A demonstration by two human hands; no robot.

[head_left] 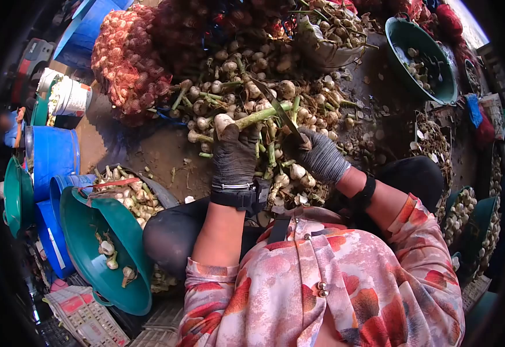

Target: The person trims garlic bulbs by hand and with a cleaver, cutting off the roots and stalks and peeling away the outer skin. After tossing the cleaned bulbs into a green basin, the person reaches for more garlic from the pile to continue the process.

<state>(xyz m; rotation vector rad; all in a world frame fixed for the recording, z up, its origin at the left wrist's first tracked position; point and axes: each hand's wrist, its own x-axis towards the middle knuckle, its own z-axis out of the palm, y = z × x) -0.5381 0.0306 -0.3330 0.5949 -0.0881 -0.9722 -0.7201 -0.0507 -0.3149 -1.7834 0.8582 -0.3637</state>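
My left hand (pixel 235 155), in a dark grey work glove, is closed around a garlic bulb (pixel 225 123) whose thick green stem (pixel 255 118) points up to the right. A knife (pixel 277 106) with a long, dark blade is gripped in my gloved right hand (pixel 323 155). Its blade slants up to the left and crosses the stem near the cut end in this view. Beyond and beneath both hands lies a heap of garlic (pixel 247 87) with stems still on. Loose bulbs (pixel 296 172) lie close to my right hand.
A green basin (pixel 142 243) with a few bulbs stands at my left beside a pile of garlic (pixel 128 191). Another green basin (pixel 396 43) sits at the far right. Red mesh sacks of bulbs (pixel 128 63) and a white sack (pixel 325 49) border the heap. Blue tubs (pixel 56 153) line the left.
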